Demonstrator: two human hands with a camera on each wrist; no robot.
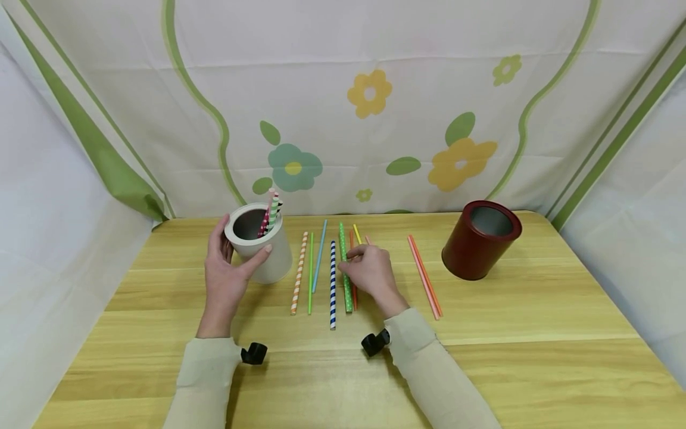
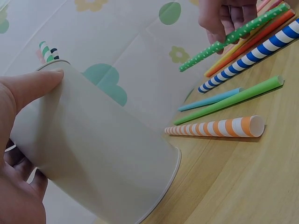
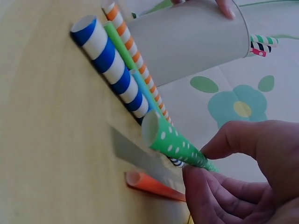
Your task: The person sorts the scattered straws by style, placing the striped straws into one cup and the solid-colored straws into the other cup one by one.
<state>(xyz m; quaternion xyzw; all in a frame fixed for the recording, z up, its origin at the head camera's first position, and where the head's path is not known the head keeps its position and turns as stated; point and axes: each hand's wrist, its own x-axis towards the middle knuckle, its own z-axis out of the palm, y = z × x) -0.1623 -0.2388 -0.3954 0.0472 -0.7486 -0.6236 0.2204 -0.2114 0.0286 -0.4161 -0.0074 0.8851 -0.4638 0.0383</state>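
Note:
My left hand (image 1: 224,283) grips a white cylindrical canister (image 1: 272,259) near its rim, thumb on the near side. Several patterned paper straws (image 1: 272,214) stand inside it, leaning toward the right of the rim. Between thumb and fingers, my right hand (image 1: 371,271) pinches a green straw with white dots (image 3: 174,142); in the right wrist view its end is raised and casts a shadow on the wood. Beside it lie a blue-and-white striped straw (image 1: 333,292) and a red-orange straw (image 3: 152,184). A yellow straw (image 1: 357,234) is partly covered by the right hand.
Left of the blue-striped straw lie an orange-striped straw (image 1: 299,274), a green one (image 1: 311,280) and a light blue one (image 1: 320,256). Pink (image 1: 423,280) and orange (image 1: 430,283) straws lie farther right. A dark red canister (image 1: 471,250) stands at the table's (image 1: 563,310) right.

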